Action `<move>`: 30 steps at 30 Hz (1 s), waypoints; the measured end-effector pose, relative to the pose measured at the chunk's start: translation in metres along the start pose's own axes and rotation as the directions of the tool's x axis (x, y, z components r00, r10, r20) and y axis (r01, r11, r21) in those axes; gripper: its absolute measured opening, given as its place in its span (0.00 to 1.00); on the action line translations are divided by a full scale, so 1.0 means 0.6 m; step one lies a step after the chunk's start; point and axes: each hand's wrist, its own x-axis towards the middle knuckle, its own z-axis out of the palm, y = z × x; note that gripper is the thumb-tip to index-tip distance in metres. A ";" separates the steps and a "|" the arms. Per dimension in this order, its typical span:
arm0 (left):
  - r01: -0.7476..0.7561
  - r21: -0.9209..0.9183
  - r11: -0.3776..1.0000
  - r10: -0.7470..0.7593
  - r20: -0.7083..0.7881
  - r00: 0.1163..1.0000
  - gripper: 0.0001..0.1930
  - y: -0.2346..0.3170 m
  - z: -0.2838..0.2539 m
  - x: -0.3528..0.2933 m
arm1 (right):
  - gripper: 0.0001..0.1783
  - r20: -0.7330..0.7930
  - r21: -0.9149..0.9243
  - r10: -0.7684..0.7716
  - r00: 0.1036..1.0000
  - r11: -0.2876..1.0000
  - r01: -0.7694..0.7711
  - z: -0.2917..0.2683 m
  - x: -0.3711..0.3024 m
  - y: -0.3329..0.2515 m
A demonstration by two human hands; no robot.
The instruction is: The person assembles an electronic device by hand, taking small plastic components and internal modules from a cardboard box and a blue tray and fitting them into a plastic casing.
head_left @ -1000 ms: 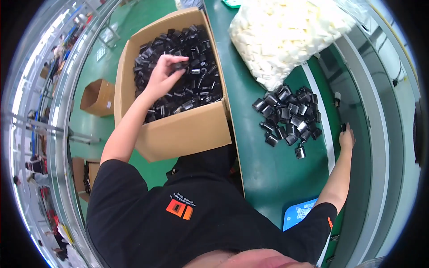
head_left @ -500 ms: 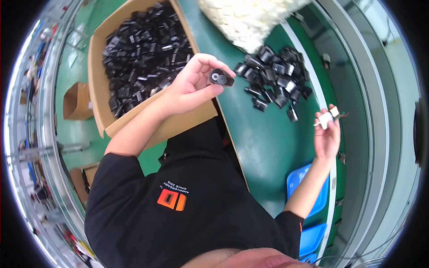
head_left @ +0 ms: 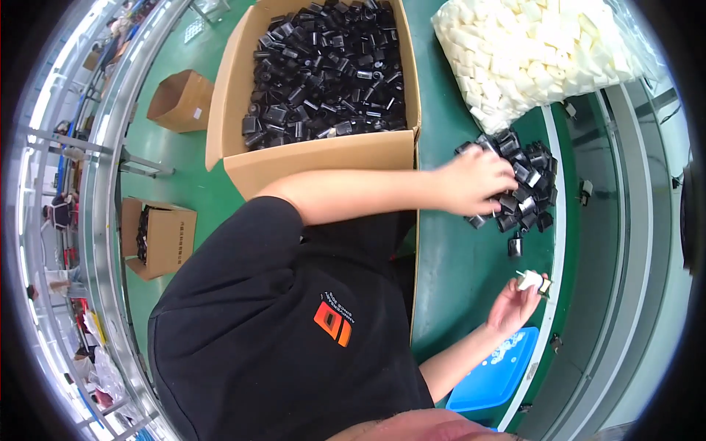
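My left hand (head_left: pixel 474 182) reaches over a heap of glossy black plastic housings (head_left: pixel 531 173) on the green table. Its bent fingers are blurred and touch the heap; whether one housing is between them cannot be made out. Lower right, my right hand (head_left: pixel 511 307) is closed, with a small white plastic part (head_left: pixel 528 280) pinched between thumb and fingers. That part has a thin pin at one end and a dark band near its cream-coloured other end. A single black housing (head_left: pixel 515 246) lies apart from the heap, between my two hands.
A large cardboard box (head_left: pixel 320 163) full of black housings stands at the left. Beyond the heap lies a clear bag of cream-coloured pieces (head_left: pixel 533 59). A blue tray (head_left: pixel 482 393) with small clear bits sits by my right forearm. Metal rails (head_left: pixel 610 220) run along the right.
My left hand has moved right to the heap; the black housing it held is no longer visible in it. My right hand still holds the white part. The view has shifted.
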 end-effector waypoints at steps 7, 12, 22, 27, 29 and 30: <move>0.659 0.377 0.651 -0.684 -0.086 0.724 0.20 -0.353 -0.303 -0.107 | 0.23 -0.028 0.028 -0.024 0.999 0.999 0.025 -0.015 -0.027 0.031; 0.808 0.526 0.266 -0.901 -0.164 0.403 0.34 -0.518 -0.291 -0.220 | 0.24 -0.029 0.068 -0.062 0.998 0.996 0.064 0.023 -0.020 0.072; 0.734 -0.030 0.678 -0.734 -0.079 0.675 0.18 -0.378 -0.311 -0.192 | 0.28 -0.017 -0.183 -0.076 0.997 0.981 0.072 0.037 -0.050 0.040; 0.264 -0.060 0.963 -0.265 -0.017 0.964 0.18 -0.137 -0.305 -0.108 | 0.26 0.040 -0.234 -0.130 0.991 0.963 0.136 0.147 -0.023 0.036; 0.200 -0.162 0.966 -0.185 0.102 0.977 0.21 -0.065 -0.281 -0.074 | 0.26 0.162 -0.256 -0.156 0.974 0.947 0.194 0.201 -0.011 0.040; 0.239 -0.300 0.924 -0.197 0.164 0.967 0.22 -0.040 -0.259 -0.070 | 0.26 0.203 -0.256 -0.183 0.962 0.938 0.232 0.222 -0.005 0.049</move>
